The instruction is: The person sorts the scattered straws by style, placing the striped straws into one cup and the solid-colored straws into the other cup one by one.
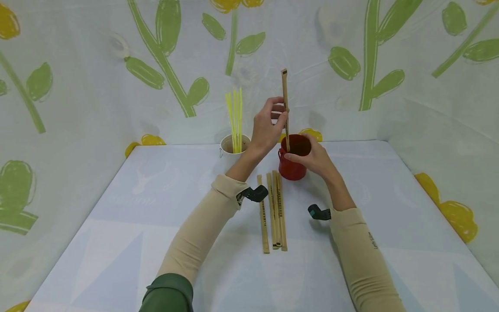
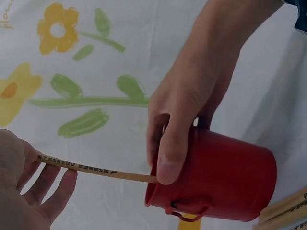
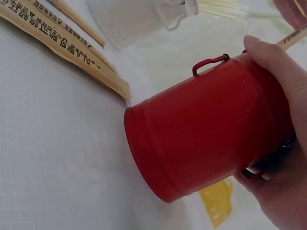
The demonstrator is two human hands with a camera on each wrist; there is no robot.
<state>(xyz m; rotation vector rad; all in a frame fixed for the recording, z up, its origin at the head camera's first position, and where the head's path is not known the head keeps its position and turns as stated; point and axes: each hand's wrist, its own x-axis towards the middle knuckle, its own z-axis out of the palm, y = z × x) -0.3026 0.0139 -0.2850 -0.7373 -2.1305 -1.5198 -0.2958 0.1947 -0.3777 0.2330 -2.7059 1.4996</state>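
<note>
A long, thin paper-wrapped stick (image 1: pixel 285 93) with printed lettering stands nearly upright, its lower end inside the mouth of a red metal bucket (image 1: pixel 292 169). My left hand (image 1: pixel 269 125) pinches this stick along its middle, above the rim. My right hand (image 1: pixel 317 158) grips the bucket at its rim, thumb over the near side. In the left wrist view the right thumb lies beside the point where the stick (image 2: pixel 129 176) enters the bucket (image 2: pixel 225 177). Small wire handles show on the bucket's side (image 3: pixel 206 129) in the right wrist view.
Several more wrapped sticks (image 1: pixel 275 208) lie side by side on the white table (image 1: pixel 128 208), in front of the red bucket. Left of it, a white bucket (image 1: pixel 225 147) holds several yellow sticks (image 1: pixel 235 117). A flower-patterned cloth (image 1: pixel 97 78) hangs behind the table.
</note>
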